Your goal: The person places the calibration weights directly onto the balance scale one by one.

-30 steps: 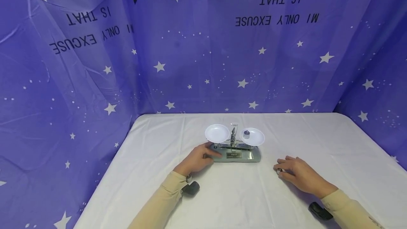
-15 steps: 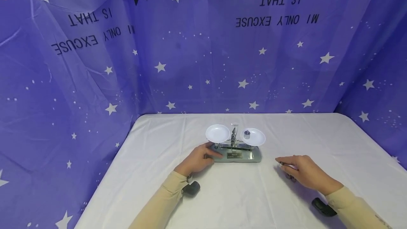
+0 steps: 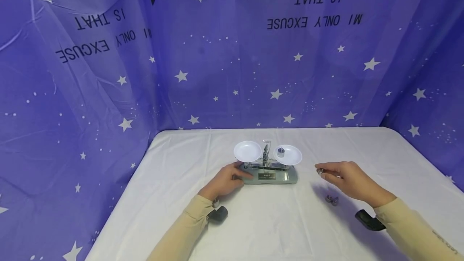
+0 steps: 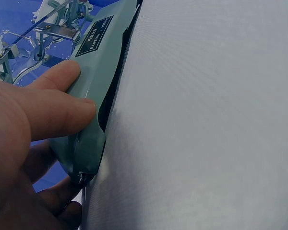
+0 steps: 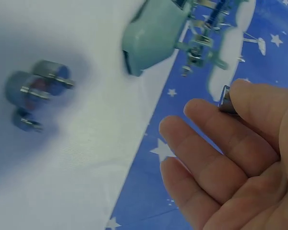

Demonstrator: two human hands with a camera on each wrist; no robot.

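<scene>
Scale (image 3: 268, 177) sits just right of the left hand (image 3: 225, 181) and well left of the right hand (image 3: 349, 178). Left hand grips the end of the base (image 4: 103, 62) nearest it, thumb in front, other fingers over and round it, probably so it doesn't slide. Right hand pinches the held weight (image 3: 320, 171) at the fingertips, lifted off the surface (image 3: 275, 220). Makes sense: it's tiny, a full fist would just swallow it.

Counting up: one scale, two pans, the left pan (image 3: 247, 151) beyond the left hand and the right pan (image 3: 294, 157) on the right hand's side. Weights, I get five: the held one, one pan weight (image 3: 280, 152) in the right pan, and three loose weights (image 5: 23, 90) bunched below the right hand, handy for reach I guess.
</scene>
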